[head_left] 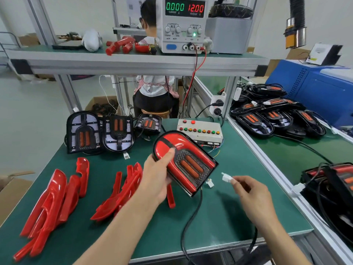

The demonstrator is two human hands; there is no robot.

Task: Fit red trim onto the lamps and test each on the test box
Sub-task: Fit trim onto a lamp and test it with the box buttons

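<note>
A: How far along does this look?

B: Partway. At right of frame a pile of black lamps (271,115) lies on the side bench, none showing red trim that I can see. Lower left, two heaps of loose red trim pieces (51,199) wait on the green mat (219,217). Three bare lamps (99,131) stand left of centre.

A: And the one in hand?

B: The trimmed lamp (183,159) sits at centre, tilted; the left hand (158,178) grips its left edge, thumb on the red trim. So fitting looks done for this one, testing not.

A: The right hand?

B: The right hand (252,194) pinches a small white connector (226,177) lower right of centre. The test box (200,131) is above it; the supply reads zero current.
</note>
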